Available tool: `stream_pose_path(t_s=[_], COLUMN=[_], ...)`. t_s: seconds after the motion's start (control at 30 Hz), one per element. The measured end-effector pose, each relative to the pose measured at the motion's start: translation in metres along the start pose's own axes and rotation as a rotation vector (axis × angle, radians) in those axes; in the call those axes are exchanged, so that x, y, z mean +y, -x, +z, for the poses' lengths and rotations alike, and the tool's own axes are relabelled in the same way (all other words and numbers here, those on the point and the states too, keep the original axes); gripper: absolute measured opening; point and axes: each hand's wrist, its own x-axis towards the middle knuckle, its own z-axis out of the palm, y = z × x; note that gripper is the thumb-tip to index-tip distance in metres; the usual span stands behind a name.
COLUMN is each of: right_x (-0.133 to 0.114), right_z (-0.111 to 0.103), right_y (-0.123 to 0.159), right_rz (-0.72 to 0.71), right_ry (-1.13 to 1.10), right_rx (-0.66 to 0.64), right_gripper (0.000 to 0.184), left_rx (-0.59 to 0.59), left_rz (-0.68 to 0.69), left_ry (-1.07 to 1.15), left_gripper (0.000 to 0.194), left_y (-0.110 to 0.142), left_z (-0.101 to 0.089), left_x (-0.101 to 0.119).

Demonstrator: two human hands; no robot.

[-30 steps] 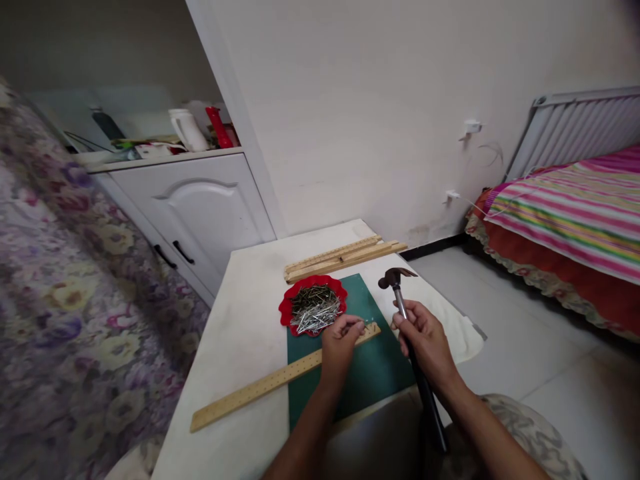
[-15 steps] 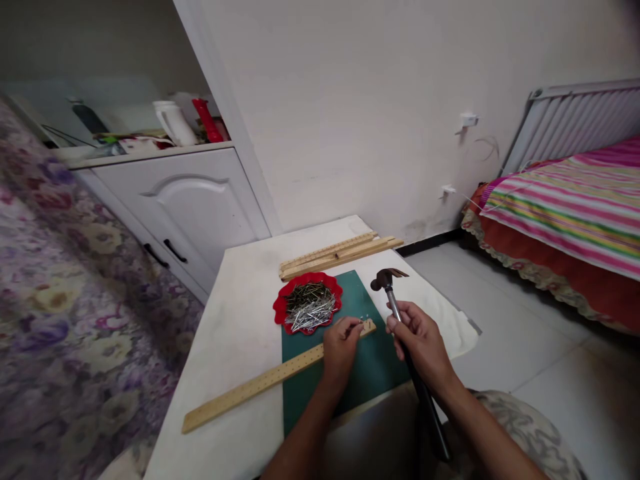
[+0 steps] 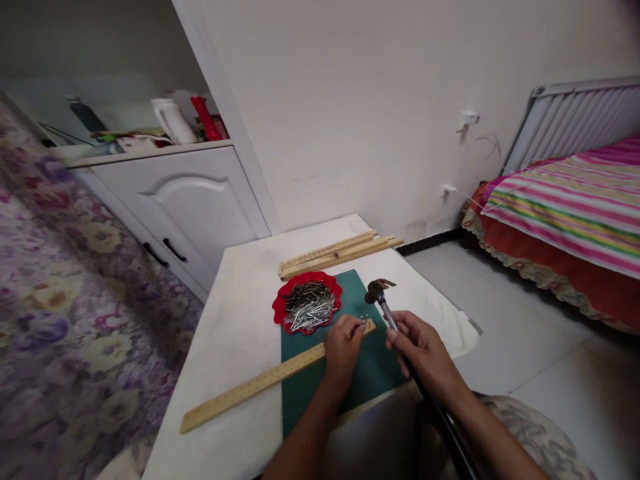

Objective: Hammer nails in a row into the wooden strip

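My right hand (image 3: 423, 350) is wrapped round a claw hammer (image 3: 387, 313), gripping the handle a little below the metal head. The head hangs above the green mat, just right of my left hand. My left hand (image 3: 344, 347) rests over the right end of a long, narrow wooden strip (image 3: 250, 388) with rows of small dots or holes. Its fingertips are pinched together on what looks like a thin nail, mostly hidden. Several small nails (image 3: 366, 319) stand near the strip's right end. A red scalloped dish (image 3: 278, 312) of dark and silvery nails (image 3: 311, 312) sits just beyond my left hand.
The green mat (image 3: 305, 393) lies on a white table (image 3: 220, 333). Several wooden strips (image 3: 335, 253) are stacked at the table's far edge. A white cabinet (image 3: 190, 200) and floral curtain (image 3: 55, 320) are at left; a bed (image 3: 575, 193) stands at right.
The hammer head has moved left and slightly down, closer to the strip's end. My left hand has shifted only slightly, still pinched over the strip.
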Motion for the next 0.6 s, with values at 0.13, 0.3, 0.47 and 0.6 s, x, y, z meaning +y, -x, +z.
stream_pose_path(t_s=[0.13,0.3,0.47,0.6], right_x=[0.000,0.003,0.006,0.009], right_z=[-0.001,-0.002,-0.003,-0.003], right_y=[0.011,0.018,0.020,0.021], right_rz=[0.066,0.008,-0.054,-0.020], right_ry=[0.082,0.300,0.419,0.397], right_rx=[-0.091,-0.097,-0.092,-0.091], right_gripper=[0.021,0.016,0.015,0.020], left_rx=[-0.001,-0.005,-0.010,-0.021], left_rz=[0.004,-0.009,-0.024,-0.019], left_ry=[0.004,-0.012,-0.027,-0.022], left_gripper=[0.015,0.014,0.015,0.015], left_y=[0.000,0.000,0.000,0.000], left_z=[-0.001,-0.001,-0.002,-0.002], left_x=[0.002,0.002,0.004,0.004])
